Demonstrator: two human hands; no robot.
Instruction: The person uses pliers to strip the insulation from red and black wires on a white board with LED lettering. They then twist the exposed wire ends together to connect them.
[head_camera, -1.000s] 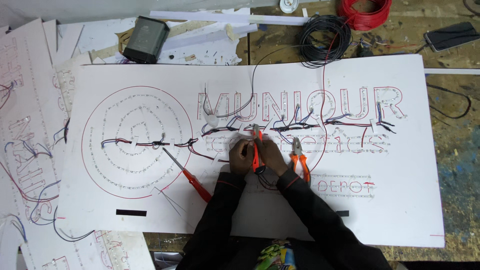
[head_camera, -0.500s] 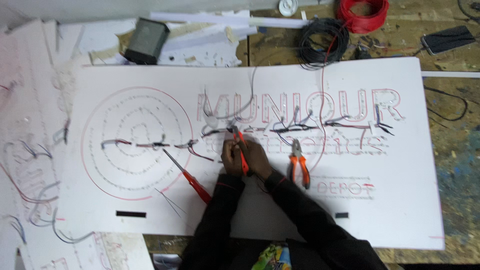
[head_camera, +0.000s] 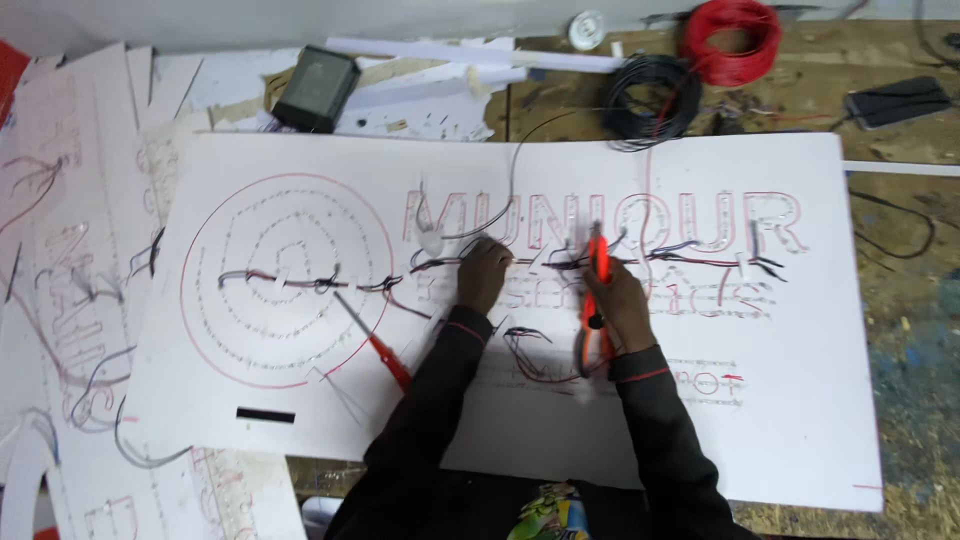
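The left hand (head_camera: 485, 275) lies knuckles up on the white sign board (head_camera: 300, 420), its fingers curled down onto the dark wires (head_camera: 440, 264) that run across the row of outlined letters; whether those fingers pinch a wire or merely press on it cannot be told from above; the right hand (head_camera: 617, 300) sits at about three o'clock from the left, well apart from it, fingers wrapped shut around orange-handled pliers (head_camera: 596, 300), whose nose points toward twelve o'clock and touches the wiring beside the letters; both forearms wear dark sleeves (head_camera: 440, 400) with a thin red cuff line; a red-handled screwdriver (head_camera: 372, 340) lies loose on the board at about eight o'clock from the left hand, its tip reaching toward the ring pattern (head_camera: 290, 280) of concentric circles drawn at the board's nine o'clock side; beyond the board at twelve o'clock, a coil of black wire (head_camera: 650, 100) lies on the wooden bench (head_camera: 900, 330) just beside a coil of red wire (head_camera: 732, 40); a small dark box (head_camera: 318, 88) sits at about eleven o'clock; a dark phone (head_camera: 897, 101) lies toward two o'clock; more white boards (head_camera: 60, 250) are stacked at nine o'clock.
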